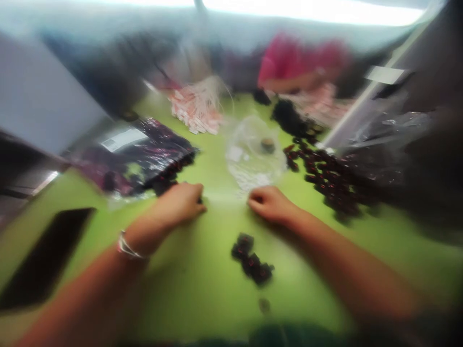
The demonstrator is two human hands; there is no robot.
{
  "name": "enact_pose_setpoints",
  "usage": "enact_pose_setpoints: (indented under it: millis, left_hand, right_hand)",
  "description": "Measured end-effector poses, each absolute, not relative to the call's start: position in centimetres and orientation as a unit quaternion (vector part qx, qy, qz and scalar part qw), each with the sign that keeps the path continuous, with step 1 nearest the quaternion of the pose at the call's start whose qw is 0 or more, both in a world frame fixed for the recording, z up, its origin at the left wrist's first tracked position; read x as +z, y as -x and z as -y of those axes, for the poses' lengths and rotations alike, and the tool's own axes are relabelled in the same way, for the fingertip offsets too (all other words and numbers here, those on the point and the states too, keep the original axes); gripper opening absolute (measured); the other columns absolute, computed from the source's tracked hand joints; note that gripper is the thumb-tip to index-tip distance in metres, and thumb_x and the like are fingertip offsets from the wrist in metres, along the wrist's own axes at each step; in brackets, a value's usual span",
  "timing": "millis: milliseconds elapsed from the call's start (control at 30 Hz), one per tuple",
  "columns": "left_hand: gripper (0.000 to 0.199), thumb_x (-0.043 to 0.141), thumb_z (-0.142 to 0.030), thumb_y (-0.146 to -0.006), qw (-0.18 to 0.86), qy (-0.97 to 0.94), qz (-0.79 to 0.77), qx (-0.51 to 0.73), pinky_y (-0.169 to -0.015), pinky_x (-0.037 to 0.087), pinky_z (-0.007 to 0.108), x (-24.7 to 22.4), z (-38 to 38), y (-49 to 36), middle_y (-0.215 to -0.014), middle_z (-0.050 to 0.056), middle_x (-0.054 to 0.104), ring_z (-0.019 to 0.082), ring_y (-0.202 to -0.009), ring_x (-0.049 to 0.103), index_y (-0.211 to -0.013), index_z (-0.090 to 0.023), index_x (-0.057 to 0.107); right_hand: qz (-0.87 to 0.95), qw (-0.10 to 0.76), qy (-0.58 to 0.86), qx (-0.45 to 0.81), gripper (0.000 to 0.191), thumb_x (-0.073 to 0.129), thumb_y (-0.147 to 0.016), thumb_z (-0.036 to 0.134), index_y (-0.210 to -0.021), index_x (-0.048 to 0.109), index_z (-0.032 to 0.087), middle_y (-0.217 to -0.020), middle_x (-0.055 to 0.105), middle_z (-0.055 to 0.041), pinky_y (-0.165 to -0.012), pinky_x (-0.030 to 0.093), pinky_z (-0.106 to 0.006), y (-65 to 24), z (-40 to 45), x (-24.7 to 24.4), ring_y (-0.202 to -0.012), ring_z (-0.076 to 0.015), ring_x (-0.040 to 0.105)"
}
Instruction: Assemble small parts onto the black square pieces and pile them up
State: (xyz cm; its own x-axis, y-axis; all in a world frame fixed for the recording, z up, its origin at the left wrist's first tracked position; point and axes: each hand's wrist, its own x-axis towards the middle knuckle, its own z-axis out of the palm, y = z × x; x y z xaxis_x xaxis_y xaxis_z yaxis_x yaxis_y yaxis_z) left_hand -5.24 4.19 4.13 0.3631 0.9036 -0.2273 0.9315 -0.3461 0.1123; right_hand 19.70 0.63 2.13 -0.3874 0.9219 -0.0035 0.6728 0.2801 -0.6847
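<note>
My left hand [183,201], with a thin bracelet at the wrist, is closed just above the green table [213,246]. A dark bit shows between its thumb and fingers, too blurred to name. Close behind that hand is a row of small black parts [166,180] beside a plastic bag. My right hand [271,205] is closed in a pinch at the near edge of a clear plastic bag [249,168] with small white pieces; whatever its fingertips hold is hidden. Several black blocks with reddish spots [251,260] lie together on the table nearer to me, between my forearms.
Dark parts lie in a heap [333,183] at the right. A labelled plastic bag [133,149] and a dark flat object [47,260] are at the left. Pale pink-and-white strips [195,106] lie at the back, where a person in a pink top [289,62] sits.
</note>
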Motion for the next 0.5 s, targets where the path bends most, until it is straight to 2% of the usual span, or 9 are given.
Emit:
enact_pose_setpoints:
  millis: [67, 133, 200, 267, 367, 500]
  left_hand:
    - [0.02, 0.056, -0.032, -0.071, 0.124, -0.822, -0.553, -0.063, -0.06, 0.039, 0.031, 5.0, -4.0, 4.8, -0.078, 0.01, 0.066, 0.025, -0.071, 0.06, -0.084, -0.018, 0.063]
    - [0.022, 0.055, -0.031, -0.074, 0.17, -0.824, -0.54, -0.022, -0.063, 0.042, 0.032, 5.5, -3.8, 4.3, -0.078, 0.009, 0.067, 0.024, -0.072, 0.06, -0.089, -0.018, 0.064]
    - [0.024, 0.055, -0.032, -0.077, 0.274, -0.809, -0.518, 0.05, -0.067, 0.045, 0.033, 5.5, -3.5, 3.8, -0.081, 0.008, 0.068, 0.022, -0.073, 0.062, -0.095, -0.018, 0.064]
    - [0.027, 0.057, -0.035, -0.08, 0.425, -0.753, -0.485, 0.131, -0.069, 0.048, 0.034, 5.1, -3.2, 3.1, -0.086, 0.009, 0.069, 0.02, -0.072, 0.063, -0.1, -0.017, 0.061]
    - [0.038, 0.06, -0.037, -0.081, 0.617, -0.606, -0.44, 0.243, -0.067, 0.052, 0.035, 3.8, -2.7, 2.1, -0.096, 0.012, 0.069, 0.02, -0.071, 0.067, -0.112, -0.016, 0.052]
    - [0.042, 0.069, -0.028, -0.077, 0.705, -0.453, -0.437, 0.327, -0.072, 0.053, 0.031, 2.2, -2.2, 0.9, -0.099, 0.014, 0.07, 0.018, -0.075, 0.068, -0.112, -0.014, 0.05]
  right_hand:
    - [0.74, 0.263, 0.565, 0.253, 0.014, 0.051, -0.076, 0.013, -0.069, 0.063, 0.016, -0.069, 0.064, -0.0008, -0.063, 0.039, -0.023, -20.0, -1.2, 1.4, -0.064, -0.0109, 0.053]
    - [0.725, 0.288, 0.591, 0.208, 0.013, 0.051, -0.076, 0.014, -0.071, 0.063, 0.016, -0.072, 0.065, -0.0022, -0.065, 0.04, -0.024, -20.3, -1.6, 1.0, -0.067, -0.0126, 0.055]
    - [0.711, 0.305, 0.61, 0.172, 0.013, 0.051, -0.076, 0.016, -0.072, 0.064, 0.017, -0.072, 0.065, -0.0026, -0.065, 0.04, -0.025, -20.8, -2.0, 1.1, -0.066, -0.0134, 0.055]
    - [0.687, 0.319, 0.635, 0.153, 0.013, 0.052, -0.075, 0.017, -0.071, 0.064, 0.016, -0.069, 0.065, -0.0024, -0.064, 0.04, -0.025, -21.4, -2.3, 1.5, -0.064, -0.0137, 0.055]
    - [0.674, 0.297, 0.657, 0.159, 0.012, 0.053, -0.073, 0.016, -0.068, 0.064, 0.016, -0.066, 0.064, -0.0018, -0.063, 0.039, -0.025, -22.0, -2.5, 1.7, -0.062, -0.0136, 0.055]
    - [0.708, 0.232, 0.649, 0.154, 0.015, 0.051, -0.077, 0.017, -0.073, 0.066, 0.017, -0.074, 0.068, -0.0037, -0.065, 0.039, -0.026, -21.9, -2.4, 1.2, -0.068, -0.0151, 0.057]
